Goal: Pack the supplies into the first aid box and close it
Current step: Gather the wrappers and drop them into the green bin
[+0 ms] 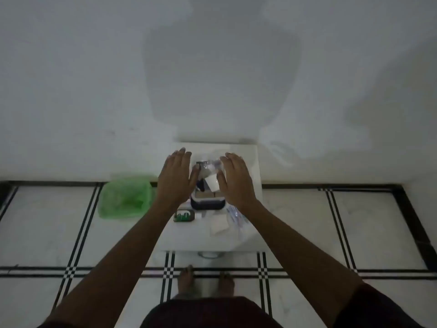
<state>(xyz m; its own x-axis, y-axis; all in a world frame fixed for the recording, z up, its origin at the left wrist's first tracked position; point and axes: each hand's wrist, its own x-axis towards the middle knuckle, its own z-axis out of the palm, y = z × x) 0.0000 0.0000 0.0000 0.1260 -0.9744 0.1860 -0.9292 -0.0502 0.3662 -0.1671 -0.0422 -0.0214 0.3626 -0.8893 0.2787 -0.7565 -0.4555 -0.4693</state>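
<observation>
Head view shows your left hand (176, 179) and right hand (237, 181) spread flat, flanking the open first aid box (207, 203) on the white table (246, 240); it looks light, rigid and overfilled, so grip its side walls.

Table (246, 240): stood against the wall.
First aid box (207, 204): sat mid-table, between both hands.
Small packet (184, 215): lay before the box, leftward.
Wrapped supplies (227, 221): lay before it, rightward.
Bag (125, 197): lay on the floor, left.
</observation>
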